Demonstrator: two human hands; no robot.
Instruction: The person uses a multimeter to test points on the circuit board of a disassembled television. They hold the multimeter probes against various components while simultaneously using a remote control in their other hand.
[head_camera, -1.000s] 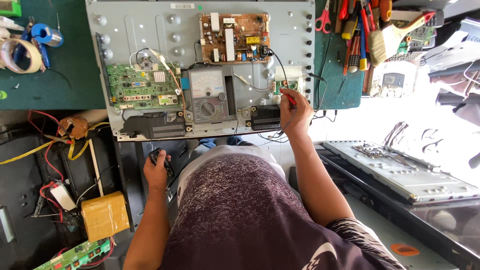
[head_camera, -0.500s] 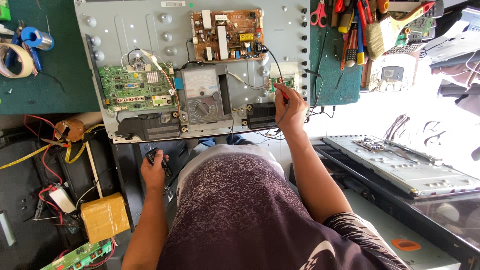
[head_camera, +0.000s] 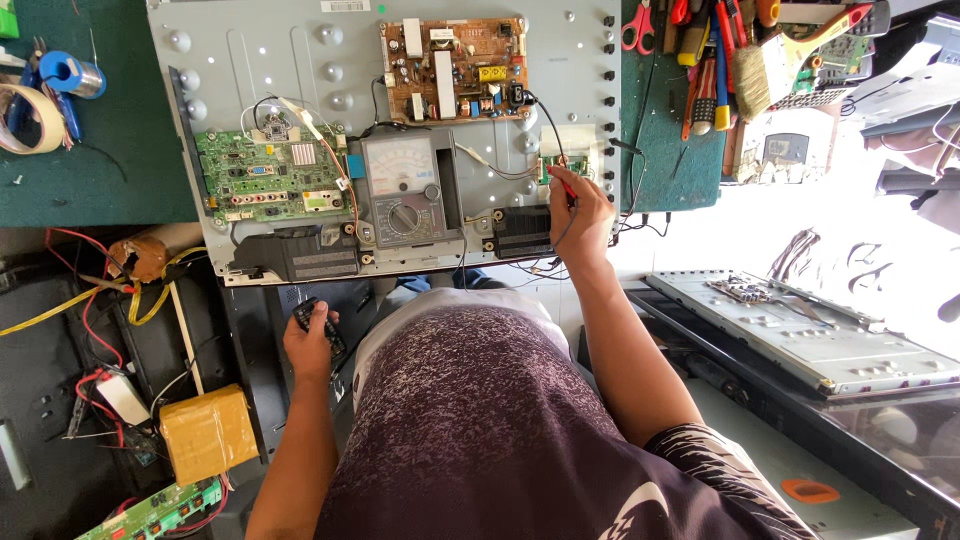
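Note:
My right hand (head_camera: 580, 215) pinches a red test probe (head_camera: 562, 180), its tip on a small green board (head_camera: 558, 165) at the right of a grey metal television back panel (head_camera: 300, 60). My left hand (head_camera: 312, 340) grips a black remote control (head_camera: 318, 322) below the panel's near edge. An analogue multimeter (head_camera: 402, 190) lies on the panel's middle, wired toward the probe. A green main board (head_camera: 270, 175) sits at the left, a brown power board (head_camera: 455, 68) at the top.
Tape rolls (head_camera: 30, 115) and a solder spool (head_camera: 70, 72) lie on the green mat at left. Screwdrivers, scissors and a brush (head_camera: 770, 60) crowd the right mat. Another dismantled panel (head_camera: 800, 325) rests at right. A yellow-taped block (head_camera: 208, 432) and loose wires lie lower left.
The view has drifted a little, shifting the panel in the picture. My right hand stays with the probe at the small board; my left hand still holds the remote.

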